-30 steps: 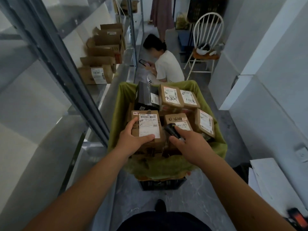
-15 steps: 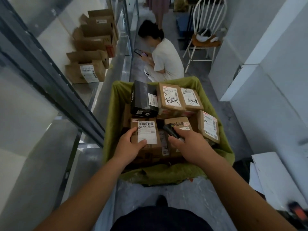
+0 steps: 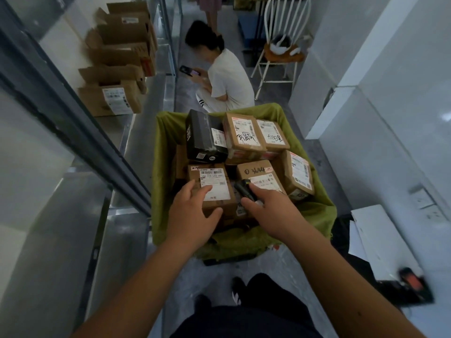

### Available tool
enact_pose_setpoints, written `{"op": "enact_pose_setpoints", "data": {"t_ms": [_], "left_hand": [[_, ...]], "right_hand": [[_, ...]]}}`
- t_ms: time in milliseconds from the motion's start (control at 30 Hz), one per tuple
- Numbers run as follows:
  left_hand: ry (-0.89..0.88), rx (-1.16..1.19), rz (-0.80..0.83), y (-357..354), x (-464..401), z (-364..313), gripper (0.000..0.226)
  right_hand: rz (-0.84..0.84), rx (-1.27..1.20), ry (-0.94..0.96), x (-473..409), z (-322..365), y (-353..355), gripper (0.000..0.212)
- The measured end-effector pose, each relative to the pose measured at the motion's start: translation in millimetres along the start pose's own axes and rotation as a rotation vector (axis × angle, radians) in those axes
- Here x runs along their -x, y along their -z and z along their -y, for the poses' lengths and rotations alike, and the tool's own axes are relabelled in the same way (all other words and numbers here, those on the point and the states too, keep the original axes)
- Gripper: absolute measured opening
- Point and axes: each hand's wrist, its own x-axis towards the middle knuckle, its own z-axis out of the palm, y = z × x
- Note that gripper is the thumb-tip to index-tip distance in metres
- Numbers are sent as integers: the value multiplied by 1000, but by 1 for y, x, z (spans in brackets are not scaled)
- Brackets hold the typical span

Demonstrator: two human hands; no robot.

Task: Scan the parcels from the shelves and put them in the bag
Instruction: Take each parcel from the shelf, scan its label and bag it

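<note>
A green bag [image 3: 314,215] lined into a crate stands on the floor in front of me, filled with several cardboard parcels and one black box [image 3: 205,137]. My left hand [image 3: 192,215] grips the nearest labelled parcel [image 3: 214,186] at its near edge, thumb on the right side, as it lies on the others at the bag's front left. My right hand [image 3: 266,208] holds a small black scanner [image 3: 245,190] over the parcels just to its right.
Metal shelving [image 3: 80,132] runs along my left, with several open cardboard boxes [image 3: 114,98] further down. A person in white [image 3: 227,79] crouches with a phone just beyond the bag. A white chair [image 3: 283,47] stands behind; white panels [image 3: 380,240] lie at right.
The parcel in my left hand has come down into the bag's front left. The view has tilted lower and closer. My right hand keeps the scanner in about the same spot.
</note>
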Motion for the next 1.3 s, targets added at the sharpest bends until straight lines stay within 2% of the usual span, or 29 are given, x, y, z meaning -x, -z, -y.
{"op": "enact_pose_setpoints", "data": {"t_ms": [100,233,367,533,700,967,1167,1300], "left_hand": [[32,-73,-33,12,9,0,69],[174,-167,-70,23,21,-5,74],[292,-281,-149,26,40,-19,79],[499,-288,-225,13,84,-48,82],[797,-262,-287,-9,157,-70,85],[1186,-215,-549,-35,318,-108,79],[1376,-192,-773,-59,434,-154,78],[1491,-190,-904,-80,527,-196,80]], "right_hand": [[38,22,23,-3,6,-5,67],[122,81,95,-13,12,-1,67],[217,211,261,-28,16,8,66],[353,334,482,-28,7,10,67],[526,348,756,-4,8,-1,67],[699,307,1084,91,23,-40,65],[884,265,1323,217,15,-64,64],[948,283,1488,315,-2,-71,62]]}}
